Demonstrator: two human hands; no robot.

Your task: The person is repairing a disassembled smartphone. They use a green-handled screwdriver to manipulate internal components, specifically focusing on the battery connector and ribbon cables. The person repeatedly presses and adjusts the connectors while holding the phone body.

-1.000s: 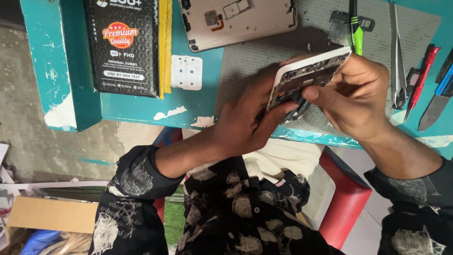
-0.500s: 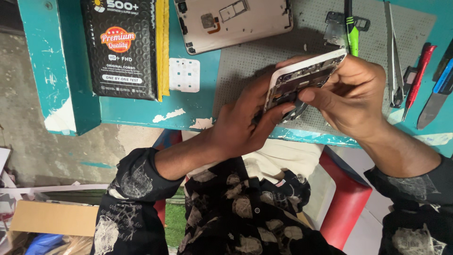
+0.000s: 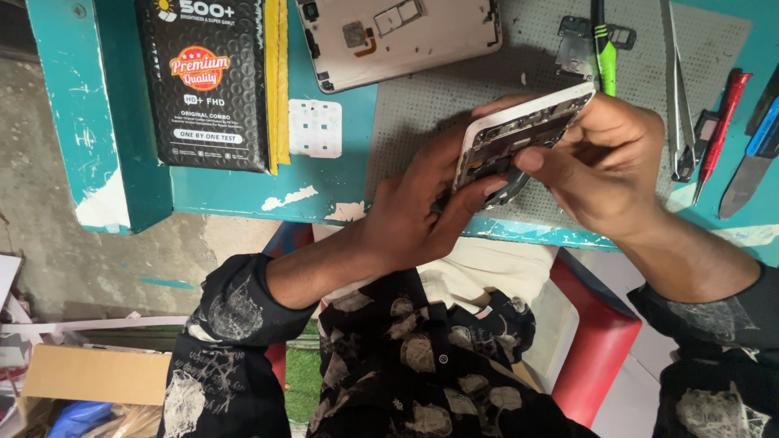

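Observation:
A white phone frame (image 3: pixel 519 130) with its insides exposed is held tilted above a grey perforated work mat (image 3: pixel 422 97). My left hand (image 3: pixel 422 207) grips its lower left edge, thumb pressed against the frame's bottom. My right hand (image 3: pixel 604 158) holds its right side, fingers wrapped over the top edge and thumb on the inner face. A pale gold phone back cover (image 3: pixel 402 36) lies face down on the teal table (image 3: pixel 324 182) just beyond.
A black bubble-wrapped package (image 3: pixel 207 81) with a yellow edge lies at the left, a small white sticker sheet (image 3: pixel 315 128) beside it. Tweezers (image 3: pixel 677 97), a green-handled tool (image 3: pixel 603 49), a red tool (image 3: pixel 720 122) and a blade (image 3: pixel 751 166) lie at the right. A red stool (image 3: pixel 588 341) is below.
The phone frame and both hands have stayed almost still; my fingers shifted slightly on the frame's edge.

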